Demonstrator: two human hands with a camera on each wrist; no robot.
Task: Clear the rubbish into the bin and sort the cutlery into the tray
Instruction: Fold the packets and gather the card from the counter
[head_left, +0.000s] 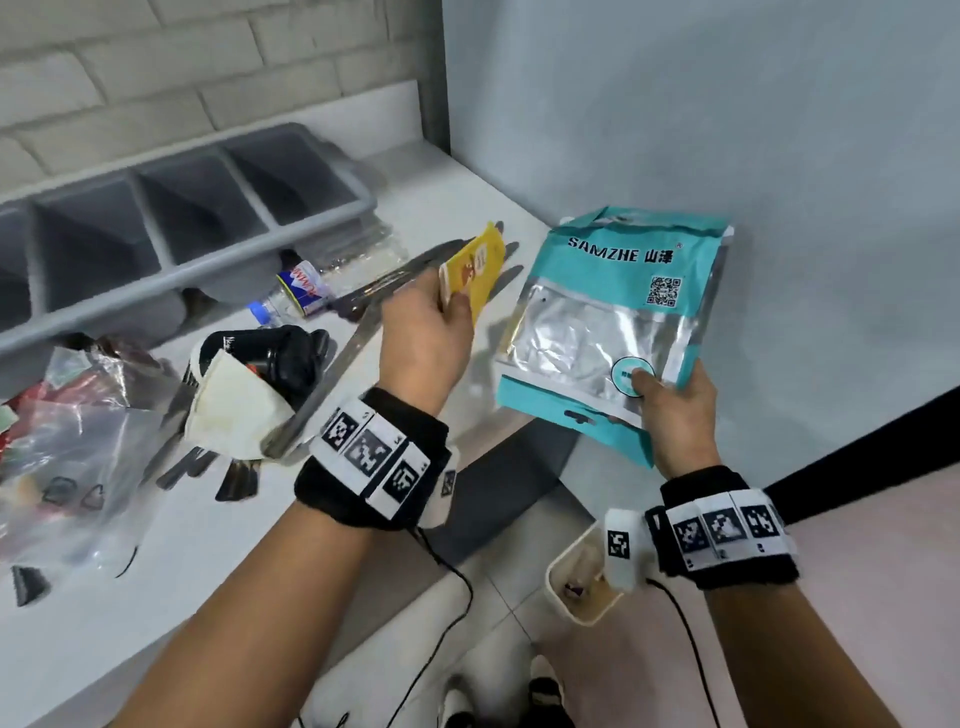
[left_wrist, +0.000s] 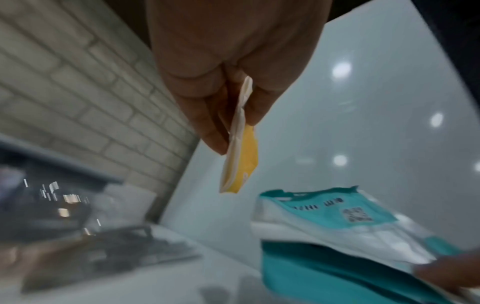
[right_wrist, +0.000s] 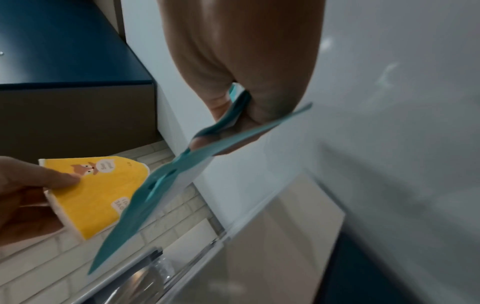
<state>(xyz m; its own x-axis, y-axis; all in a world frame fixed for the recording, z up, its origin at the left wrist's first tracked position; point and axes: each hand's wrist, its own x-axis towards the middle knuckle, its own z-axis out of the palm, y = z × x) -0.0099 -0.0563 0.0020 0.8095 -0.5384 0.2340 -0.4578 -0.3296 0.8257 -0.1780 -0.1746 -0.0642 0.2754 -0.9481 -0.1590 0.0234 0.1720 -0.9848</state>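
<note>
L hand (head_left: 423, 332) pinches yellow packet (head_left: 478, 270) above counter (head_left: 208, 545); R hand (head_left: 675, 410) fingers clamped on teal pouch (head_left: 613, 312), right of packet, near wall.

Two hands in view: the left hand (head_left: 423, 332) holds one yellow packet (head_left: 475, 273), the right hand (head_left: 670, 410) one teal pouch (head_left: 613, 291). One grey cutlery tray (head_left: 171, 270) along the back edge of the bench (head_left: 156, 597), four compartments visible. One plastic bottle (head_left: 298, 291) lying beside the tray. One white face mask (head_left: 234, 410). One clear plastic bag (head_left: 67, 457) at the left edge. Several knives (head_left: 332, 374) on the bench; the exact number cannot be told. One bin (head_left: 566, 603) on the floor.
</note>
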